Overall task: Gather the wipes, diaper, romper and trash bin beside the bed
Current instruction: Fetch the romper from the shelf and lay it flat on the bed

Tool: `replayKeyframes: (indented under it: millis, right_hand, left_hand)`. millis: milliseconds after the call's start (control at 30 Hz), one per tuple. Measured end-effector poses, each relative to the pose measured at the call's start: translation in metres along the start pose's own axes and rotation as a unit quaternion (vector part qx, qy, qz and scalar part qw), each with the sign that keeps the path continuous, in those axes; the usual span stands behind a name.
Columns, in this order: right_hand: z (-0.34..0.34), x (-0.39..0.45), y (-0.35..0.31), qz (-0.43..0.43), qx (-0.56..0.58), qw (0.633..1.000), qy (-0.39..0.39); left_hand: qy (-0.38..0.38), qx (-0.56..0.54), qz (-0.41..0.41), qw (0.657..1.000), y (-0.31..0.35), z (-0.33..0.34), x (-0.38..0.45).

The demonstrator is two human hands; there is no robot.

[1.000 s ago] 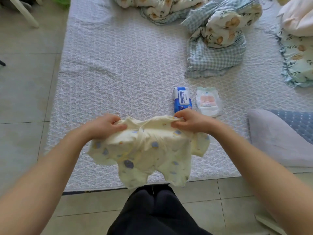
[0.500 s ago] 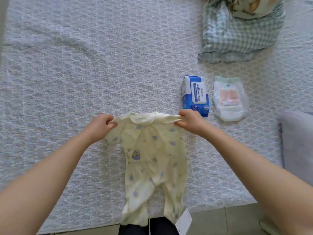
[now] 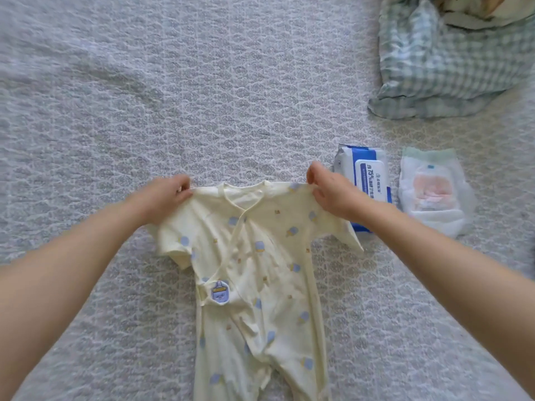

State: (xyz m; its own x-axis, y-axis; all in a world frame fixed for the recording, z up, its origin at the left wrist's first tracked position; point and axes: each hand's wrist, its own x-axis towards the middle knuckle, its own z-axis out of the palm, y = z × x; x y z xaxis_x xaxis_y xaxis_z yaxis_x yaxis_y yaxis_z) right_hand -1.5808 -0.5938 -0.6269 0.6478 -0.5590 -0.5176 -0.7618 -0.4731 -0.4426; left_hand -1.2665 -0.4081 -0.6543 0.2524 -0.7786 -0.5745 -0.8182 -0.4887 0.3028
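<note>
A pale yellow romper (image 3: 254, 273) with small blue prints lies spread flat on the white quilted bed cover (image 3: 202, 96), legs toward me. My left hand (image 3: 165, 195) pinches its left shoulder, and my right hand (image 3: 330, 192) pinches its right shoulder. Just right of my right hand rests a blue and white pack of wipes (image 3: 367, 180), partly covered by my right wrist and the romper's sleeve. A folded white diaper (image 3: 431, 192) sits right of the wipes. No trash bin is in view.
A crumpled green checked blanket (image 3: 440, 59) is heaped at the top right of the bed. The quilted cover stretches bare to the left and above the romper.
The romper went from bunched up and held over the bed's edge to spread flat on the cover. Both hands moved forward and apart, and the view came closer over the bed.
</note>
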Motion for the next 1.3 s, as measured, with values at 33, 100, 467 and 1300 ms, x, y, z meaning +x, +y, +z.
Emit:
replayKeyframes:
  millis: [33,100,467,1300]
  right_hand:
    - [-0.003,0.006,-0.001,-0.016,-0.024,0.999,-0.015]
    - [-0.010,0.017,-0.001,-0.057,-0.057,0.996,-0.033]
    - [-0.014,0.058,0.007,-0.028,-0.116,0.988,0.094]
    - [-0.011,0.010,0.023,-0.109,-0.374,0.920,0.032]
  left_hand:
    - [-0.021,0.016,0.003,1.000,-0.004,-0.008,0.006]
    - [-0.022,0.035,0.003,0.999,-0.011,-0.024,0.018]
    - [0.203,0.045,0.025,0.978,-0.005,-0.028,0.045]
    - [0.200,0.107,-0.093,0.970,0.004,0.019,0.006]
